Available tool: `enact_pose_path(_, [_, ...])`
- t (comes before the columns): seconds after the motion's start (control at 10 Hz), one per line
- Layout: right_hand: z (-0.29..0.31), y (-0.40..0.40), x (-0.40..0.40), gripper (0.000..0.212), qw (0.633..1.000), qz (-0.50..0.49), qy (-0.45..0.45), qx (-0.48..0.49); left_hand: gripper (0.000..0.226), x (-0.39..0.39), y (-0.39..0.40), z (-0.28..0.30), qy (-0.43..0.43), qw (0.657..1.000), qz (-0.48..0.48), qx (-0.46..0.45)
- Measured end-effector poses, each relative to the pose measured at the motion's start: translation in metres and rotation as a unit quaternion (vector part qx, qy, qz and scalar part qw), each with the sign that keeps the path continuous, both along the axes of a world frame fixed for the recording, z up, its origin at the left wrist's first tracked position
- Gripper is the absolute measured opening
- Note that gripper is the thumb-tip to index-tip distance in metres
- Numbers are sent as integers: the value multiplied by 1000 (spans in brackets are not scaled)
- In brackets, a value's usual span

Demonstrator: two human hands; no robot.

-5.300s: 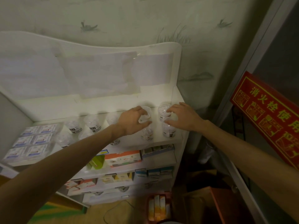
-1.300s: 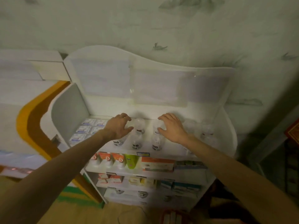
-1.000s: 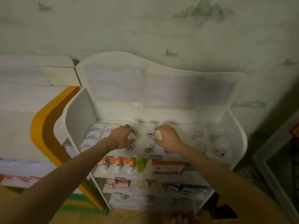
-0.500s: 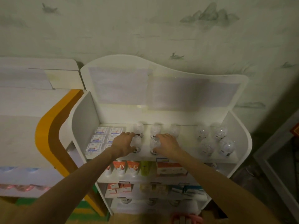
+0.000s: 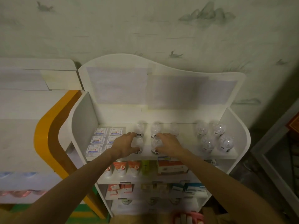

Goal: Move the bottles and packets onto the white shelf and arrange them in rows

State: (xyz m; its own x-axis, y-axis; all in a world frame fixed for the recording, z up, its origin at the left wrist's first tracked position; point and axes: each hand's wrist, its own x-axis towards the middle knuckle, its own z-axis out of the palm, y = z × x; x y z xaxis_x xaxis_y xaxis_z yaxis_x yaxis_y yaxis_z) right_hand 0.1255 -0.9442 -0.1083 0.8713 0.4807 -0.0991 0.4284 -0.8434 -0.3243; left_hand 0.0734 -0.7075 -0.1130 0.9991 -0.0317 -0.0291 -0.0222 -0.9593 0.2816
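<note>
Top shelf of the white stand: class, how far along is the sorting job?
Done: packets lie in rows at the left; four bottles stand grouped at the right. In hand: the left hand and right hand each rest on a front bottle mid-shelf. Left: squaring the middle bottles.

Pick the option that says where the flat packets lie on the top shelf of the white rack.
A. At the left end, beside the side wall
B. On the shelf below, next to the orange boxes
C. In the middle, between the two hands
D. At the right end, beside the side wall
A: the flat packets lie in rows at the left end of the top shelf, left of the left hand, while clear bottles fill the right end.
</note>
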Motion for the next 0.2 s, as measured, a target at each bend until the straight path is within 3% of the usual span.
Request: enact_pose_path(0.2, [4, 4, 2, 86, 999, 19, -14, -35, 66, 4, 10, 10, -47, 998, -34, 34])
